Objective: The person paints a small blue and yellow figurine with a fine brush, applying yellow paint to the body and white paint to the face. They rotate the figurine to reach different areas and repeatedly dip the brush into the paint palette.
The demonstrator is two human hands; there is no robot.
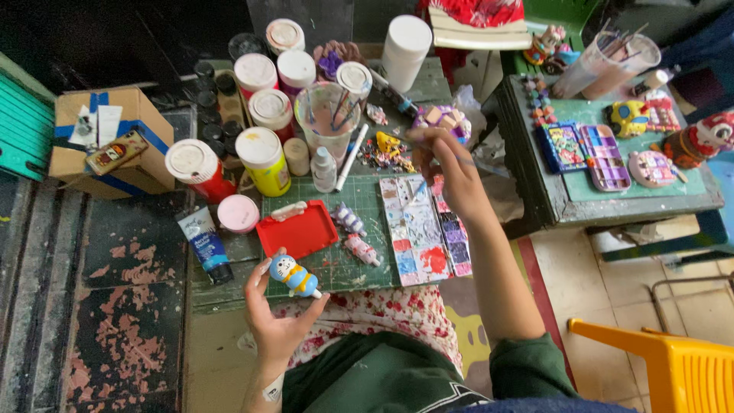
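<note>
Figurine gripped in left hand | right hand pinches paintbrush, tip seemingly over palette, bristles unclear

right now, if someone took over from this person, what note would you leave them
Left hand: holds a small blue and white figurine above the table edge.
Right hand: pinches a thin brush, tip at the paint palette.
Nearby: red tray, two small figures on the green mat.
Done: figurine shows blue, white and yellow paint.
Left: cannot tell which parts lack colour.
</note>
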